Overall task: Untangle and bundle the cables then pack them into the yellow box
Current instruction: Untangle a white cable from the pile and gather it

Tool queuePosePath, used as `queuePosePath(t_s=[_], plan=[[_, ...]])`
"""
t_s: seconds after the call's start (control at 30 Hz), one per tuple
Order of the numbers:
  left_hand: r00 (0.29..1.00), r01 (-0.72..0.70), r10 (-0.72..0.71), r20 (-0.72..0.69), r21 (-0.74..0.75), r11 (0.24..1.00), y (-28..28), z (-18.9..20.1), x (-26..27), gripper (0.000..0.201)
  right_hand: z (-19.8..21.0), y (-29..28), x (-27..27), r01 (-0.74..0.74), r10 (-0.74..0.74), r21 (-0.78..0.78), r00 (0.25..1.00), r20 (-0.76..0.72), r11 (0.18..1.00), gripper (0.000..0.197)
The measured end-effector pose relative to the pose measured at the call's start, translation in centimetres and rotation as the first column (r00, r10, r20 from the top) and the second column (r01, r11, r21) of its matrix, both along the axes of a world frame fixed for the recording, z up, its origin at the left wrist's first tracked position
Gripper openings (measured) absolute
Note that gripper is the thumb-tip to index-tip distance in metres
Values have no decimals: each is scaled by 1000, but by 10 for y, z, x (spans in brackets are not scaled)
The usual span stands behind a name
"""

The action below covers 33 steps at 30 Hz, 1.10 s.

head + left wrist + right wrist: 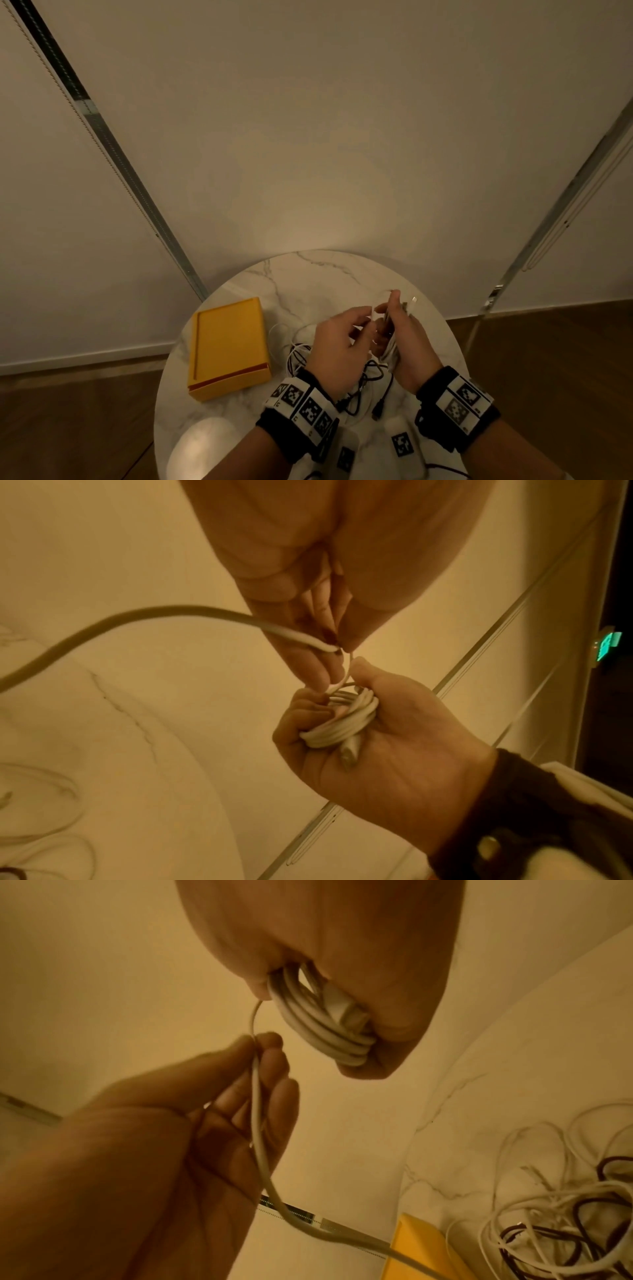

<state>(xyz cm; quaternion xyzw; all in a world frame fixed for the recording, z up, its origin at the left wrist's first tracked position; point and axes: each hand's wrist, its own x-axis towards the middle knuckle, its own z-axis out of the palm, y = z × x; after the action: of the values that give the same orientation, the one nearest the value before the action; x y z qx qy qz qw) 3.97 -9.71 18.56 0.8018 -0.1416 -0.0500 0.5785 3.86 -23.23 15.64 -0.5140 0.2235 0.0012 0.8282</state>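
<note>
Above the round marble table (308,274), my right hand (394,318) grips a white cable coil (390,354). The right wrist view shows the coil (325,1020) wound in several loops with a plug tucked in the palm. My left hand (368,317) pinches the loose strand (329,647) of that cable close to the coil, thumb against fingers (270,1053). The strand trails down toward the table. A flat yellow box (227,346) lies open on the table's left. Between the box and my hands lies a tangle of white and dark cables (298,356).
Black cables with a plug (376,413) lie on the table under my wrists. Two white devices with square markers (404,442) sit at the near edge. A pale wall stands behind the table, and wood floor lies on both sides.
</note>
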Motion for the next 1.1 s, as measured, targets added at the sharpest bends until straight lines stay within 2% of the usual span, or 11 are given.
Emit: queuePosePath(t_s=[0.13, 0.23, 0.33, 0.47, 0.57, 0.73, 0.9, 0.97, 1.03, 1.1], plan=[[998, -32, 32, -52, 17, 999, 5, -5, 4, 34, 6, -1, -2, -77, 76, 64, 997, 12, 995, 65], [999, 13, -13, -36, 6, 1000, 5, 0, 1, 36, 3, -1, 0, -65, 63, 75, 997, 38, 995, 75], [999, 21, -20, -31, 9, 1000, 1, -1, -1, 35, 5, 1, 1, -62, 58, 96, 997, 45, 993, 74], [998, -6, -4, 63, 147, 989, 2, -7, 4, 38, 8, 0, 0, -127, 119, 114, 990, 78, 985, 71], [996, -26, 14, 93, 130, 991, 7, -2, 7, 33, 11, 1, -4, -200, 183, 165, 976, 115, 966, 57], [977, -113, 95, 189, 85, 990, 12, 4, 17, 29, 9, 0, -6, -327, 309, 188, 944, 118, 926, 68], [930, -191, 127, 344, 157, 969, 26, 11, 35, 41, 11, 2, -9, -489, 463, 185, 870, 169, 852, 62], [933, -181, 112, 343, 175, 968, 28, 15, 38, 30, 11, 4, -10, -503, 472, 192, 862, 184, 843, 58], [957, -140, 89, 275, 173, 975, 28, 16, 37, 15, 12, 6, -10, -490, 465, 199, 871, 162, 849, 50], [978, -90, 55, 199, 169, 981, 28, 15, 34, 10, 13, 6, -9, -491, 475, 178, 871, 127, 853, 42]])
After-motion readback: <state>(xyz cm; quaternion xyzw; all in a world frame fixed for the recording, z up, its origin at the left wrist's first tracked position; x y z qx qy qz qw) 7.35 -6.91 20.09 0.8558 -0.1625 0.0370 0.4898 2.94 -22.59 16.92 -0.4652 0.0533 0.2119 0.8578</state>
